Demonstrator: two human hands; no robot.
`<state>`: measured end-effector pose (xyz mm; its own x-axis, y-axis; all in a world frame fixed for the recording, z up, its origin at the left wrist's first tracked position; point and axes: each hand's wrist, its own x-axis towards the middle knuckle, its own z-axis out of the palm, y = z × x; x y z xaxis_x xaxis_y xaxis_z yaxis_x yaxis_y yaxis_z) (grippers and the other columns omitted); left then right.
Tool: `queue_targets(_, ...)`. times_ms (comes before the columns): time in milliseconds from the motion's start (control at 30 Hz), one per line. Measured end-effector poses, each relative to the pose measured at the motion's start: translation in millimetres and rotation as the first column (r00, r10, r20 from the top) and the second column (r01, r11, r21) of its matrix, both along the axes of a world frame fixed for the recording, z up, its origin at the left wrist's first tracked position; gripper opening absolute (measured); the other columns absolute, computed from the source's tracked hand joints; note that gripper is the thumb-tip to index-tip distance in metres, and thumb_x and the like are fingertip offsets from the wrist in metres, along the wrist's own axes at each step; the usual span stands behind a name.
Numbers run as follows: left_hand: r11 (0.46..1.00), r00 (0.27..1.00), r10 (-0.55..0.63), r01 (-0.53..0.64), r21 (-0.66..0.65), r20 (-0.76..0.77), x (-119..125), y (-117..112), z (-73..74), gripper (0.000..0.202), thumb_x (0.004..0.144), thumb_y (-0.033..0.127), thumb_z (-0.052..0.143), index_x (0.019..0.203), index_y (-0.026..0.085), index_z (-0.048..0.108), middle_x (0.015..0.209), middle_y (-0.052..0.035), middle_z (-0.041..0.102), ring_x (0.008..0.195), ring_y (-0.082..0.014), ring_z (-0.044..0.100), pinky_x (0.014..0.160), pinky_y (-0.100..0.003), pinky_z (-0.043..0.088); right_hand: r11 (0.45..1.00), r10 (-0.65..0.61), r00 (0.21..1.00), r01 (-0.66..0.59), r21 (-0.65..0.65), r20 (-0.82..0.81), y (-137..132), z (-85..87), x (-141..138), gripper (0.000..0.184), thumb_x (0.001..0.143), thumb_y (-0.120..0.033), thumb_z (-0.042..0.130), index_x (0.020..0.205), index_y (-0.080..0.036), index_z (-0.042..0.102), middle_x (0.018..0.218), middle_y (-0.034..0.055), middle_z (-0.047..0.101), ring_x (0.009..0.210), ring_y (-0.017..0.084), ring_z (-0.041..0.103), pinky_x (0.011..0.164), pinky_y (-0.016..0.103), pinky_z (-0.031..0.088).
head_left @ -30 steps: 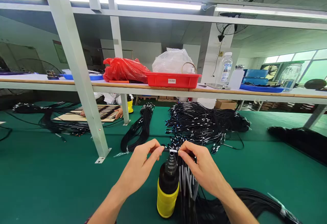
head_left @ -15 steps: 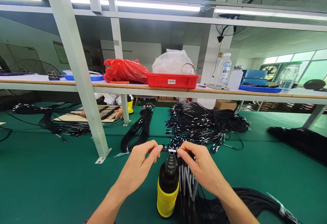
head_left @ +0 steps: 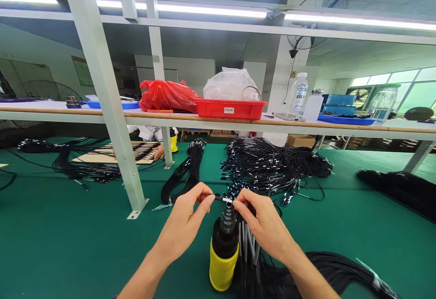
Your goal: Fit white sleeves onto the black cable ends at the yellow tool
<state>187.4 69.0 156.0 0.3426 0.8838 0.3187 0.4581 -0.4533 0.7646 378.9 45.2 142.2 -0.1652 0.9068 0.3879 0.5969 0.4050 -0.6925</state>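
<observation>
My left hand (head_left: pixel 192 215) pinches the black end of a cable (head_left: pixel 220 197) between thumb and fingers. On the other side my right hand (head_left: pixel 260 215) pinches the same cable, by a short white sleeve (head_left: pixel 226 200) that shows between the hands. Directly under that sleeve stands an upright yellow and black heat gun (head_left: pixel 224 262), its stepped metal nozzle pointing up, very close to the cable. Behind and below my right hand runs a bundle of black cables with grey sections (head_left: pixel 250 240); part of it is hidden by the hand and forearm.
A large pile of black cables (head_left: pixel 265 162) lies beyond my hands, with a looped bundle (head_left: pixel 185 171) to its left. A white post (head_left: pixel 117 122) rises at left. The shelf above holds a red tray (head_left: pixel 231 109). Another person's hand (head_left: pixel 158 152) rests by a board at far left.
The cable now slants slightly down to the right, its left end raised. My right hand has shifted a little left; the heat gun stays in place.
</observation>
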Motion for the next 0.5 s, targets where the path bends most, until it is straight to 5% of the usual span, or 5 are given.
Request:
queue_targets(167,1.000,1.000,-0.013,0.013,-0.020,0.004,-0.1,-2.9,-0.1,0.040,0.096,0.047,0.033,0.066,0.021,0.037,0.063,0.0059,0.036,0.060,-0.0127,0.032,0.056,-0.025,0.028,1.000,0.016,1.000,-0.016,-0.012,0.008,-5.7,-0.7,1.8,0.041,0.099,-0.038,0.034,0.064,-0.019,0.041,0.058,-0.0051,0.043,0.056,0.010,0.037,0.055,0.025,0.026)
queue_targets(500,0.998,0.999,-0.046,0.046,-0.035,-0.008,-0.4,-8.7,3.0,0.043,0.096,0.047,0.033,0.063,0.021,0.038,0.062,0.0051,0.040,0.060,-0.0124,0.037,0.057,-0.024,0.030,0.996,0.089,0.994,-0.090,-0.027,-0.059,-16.5,4.2,11.4,0.033,0.098,-0.032,0.037,0.080,-0.019,0.061,0.076,-0.0012,0.063,0.071,0.013,0.053,0.065,0.025,0.036)
